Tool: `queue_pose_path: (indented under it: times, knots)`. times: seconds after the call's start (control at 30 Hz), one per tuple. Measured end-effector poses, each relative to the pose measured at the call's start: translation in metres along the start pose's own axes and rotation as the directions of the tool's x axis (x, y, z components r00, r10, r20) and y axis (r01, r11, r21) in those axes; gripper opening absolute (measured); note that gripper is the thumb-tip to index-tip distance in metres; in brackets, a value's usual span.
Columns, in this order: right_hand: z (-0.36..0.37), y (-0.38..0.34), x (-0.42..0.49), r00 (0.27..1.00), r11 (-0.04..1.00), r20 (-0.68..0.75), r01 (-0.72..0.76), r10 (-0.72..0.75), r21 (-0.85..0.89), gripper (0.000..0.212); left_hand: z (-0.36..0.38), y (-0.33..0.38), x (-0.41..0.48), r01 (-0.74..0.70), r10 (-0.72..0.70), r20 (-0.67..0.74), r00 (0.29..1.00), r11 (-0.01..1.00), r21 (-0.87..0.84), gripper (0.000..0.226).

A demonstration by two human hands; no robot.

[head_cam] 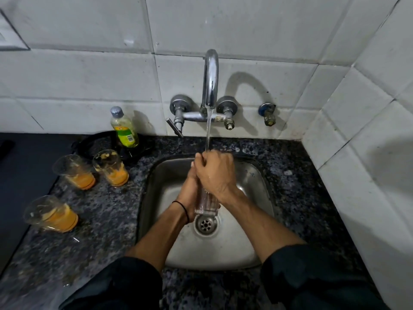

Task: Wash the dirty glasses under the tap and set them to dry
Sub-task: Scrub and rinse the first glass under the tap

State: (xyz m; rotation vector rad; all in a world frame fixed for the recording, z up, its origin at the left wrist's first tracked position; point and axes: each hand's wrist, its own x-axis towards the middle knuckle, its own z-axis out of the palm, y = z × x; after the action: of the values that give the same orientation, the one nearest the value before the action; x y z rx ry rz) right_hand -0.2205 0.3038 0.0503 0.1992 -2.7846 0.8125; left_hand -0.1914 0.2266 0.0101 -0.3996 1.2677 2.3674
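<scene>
Head view: left hand (189,194), right hand (215,173) both grip glass (206,205), held between them under running tap (211,79).

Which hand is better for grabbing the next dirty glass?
Left, probably. The left hand is on the side of the three dirty glasses, which stand on the counter left of the sink. The right hand would have to cross over the clear glass both hands hold under the tap.

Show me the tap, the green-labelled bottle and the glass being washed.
tap (211,81): head view, on its curved spout.
green-labelled bottle (126,136): head view, on the label.
glass being washed (206,206): head view, on its lower wall.
</scene>
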Motion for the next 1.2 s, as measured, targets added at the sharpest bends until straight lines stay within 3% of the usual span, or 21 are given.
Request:
queue_pose_path:
  times: [0.1, 0.2, 0.27, 0.33, 0.4, 0.43, 0.5, 0.6, 0.63, 0.73, 0.8, 0.87, 0.93, 1.0, 1.1, 1.17, 1.2]
  knots:
    - [-0.006, 0.001, 0.008, 0.996, 0.993, 0.081, 0.013, -0.023, 0.120, 0.054, -0.009, 0.003, -0.001, -0.033, 0.035, 0.061, 0.998, 0.999, -0.039, 0.071]
    - [-0.011, 0.003, 0.019, 0.990, 0.887, 0.141, -0.072, 0.008, 0.455, 0.059, -0.024, -0.002, -0.006, 0.046, -0.019, 0.203, 0.979, 0.990, -0.130, 0.087]
    - [-0.015, 0.004, 0.024, 0.985, 0.824, 0.167, -0.127, 0.040, 0.552, 0.058, -0.030, -0.003, -0.014, 0.090, -0.039, 0.319, 0.947, 0.985, -0.147, 0.077]
    - [-0.020, 0.006, 0.027, 0.969, 0.869, 0.247, -0.117, -0.006, 0.480, 0.057, -0.029, -0.001, -0.019, 0.058, -0.022, 0.357, 0.934, 0.994, -0.091, 0.057]
    - [-0.026, 0.006, 0.028, 0.905, 0.936, 0.422, -0.108, -0.046, 0.334, 0.055, -0.023, 0.003, -0.021, -0.066, 0.032, 0.233, 0.972, 0.988, 0.140, 0.044]
    - [-0.029, 0.005, 0.029, 0.860, 0.962, 0.508, -0.094, -0.051, 0.255, 0.053, -0.021, 0.005, -0.020, -0.148, 0.114, 0.127, 0.985, 0.940, 0.306, 0.039]
    - [-0.033, 0.002, 0.030, 0.766, 0.987, 0.642, -0.078, -0.031, 0.142, 0.042, -0.018, 0.003, -0.016, -0.267, 0.323, -0.005, 0.946, 0.790, 0.552, 0.045]
    - [-0.041, -0.005, 0.031, 0.674, 0.993, 0.737, -0.052, -0.044, 0.106, 0.027, -0.018, -0.001, -0.010, -0.364, 0.479, 0.006, 0.878, 0.658, 0.660, 0.060]
    - [-0.044, -0.007, 0.031, 0.655, 0.996, 0.752, 0.020, -0.080, 0.088, 0.022, -0.022, -0.002, -0.007, -0.368, 0.463, 0.032, 0.886, 0.659, 0.656, 0.062]
    - [-0.053, -0.006, 0.026, 0.587, 0.945, 0.788, 0.326, -0.187, -0.019, 0.012, -0.041, 0.004, -0.001, -0.262, 0.257, 0.089, 0.962, 0.791, 0.553, 0.061]
    - [-0.050, -0.001, 0.020, 0.605, 0.931, 0.775, 0.359, -0.182, -0.062, 0.011, -0.049, 0.009, 0.002, -0.241, 0.244, 0.073, 0.967, 0.788, 0.567, 0.057]
    - [-0.044, 0.001, 0.014, 0.688, 0.973, 0.704, 0.228, -0.175, 0.019, 0.018, -0.045, 0.011, 0.006, -0.323, 0.396, 0.034, 0.918, 0.694, 0.644, 0.051]
    - [-0.037, -0.004, 0.006, 0.764, 0.987, 0.632, 0.035, -0.128, 0.157, 0.019, -0.030, 0.009, 0.005, -0.386, 0.565, 0.004, 0.825, 0.558, 0.735, 0.039]
    - [-0.033, -0.010, 0.006, 0.795, 0.990, 0.604, -0.031, -0.058, 0.135, 0.021, -0.018, 0.002, 0.004, -0.418, 0.615, -0.011, 0.789, 0.550, 0.723, 0.038]
    - [-0.041, -0.007, 0.016, 0.781, 0.998, 0.622, 0.051, -0.054, 0.022, 0.020, -0.020, 0.003, 0.003, -0.418, 0.536, 0.047, 0.843, 0.597, 0.684, 0.041]
    - [-0.052, -0.001, 0.020, 0.698, 0.979, 0.703, 0.203, -0.134, -0.015, 0.012, -0.033, 0.013, 0.004, -0.401, 0.434, 0.160, 0.886, 0.548, 0.734, 0.053]
    - [-0.056, 0.001, 0.019, 0.656, 0.966, 0.738, 0.256, -0.158, -0.021, 0.018, -0.039, 0.019, 0.004, -0.387, 0.379, 0.201, 0.903, 0.517, 0.763, 0.053]
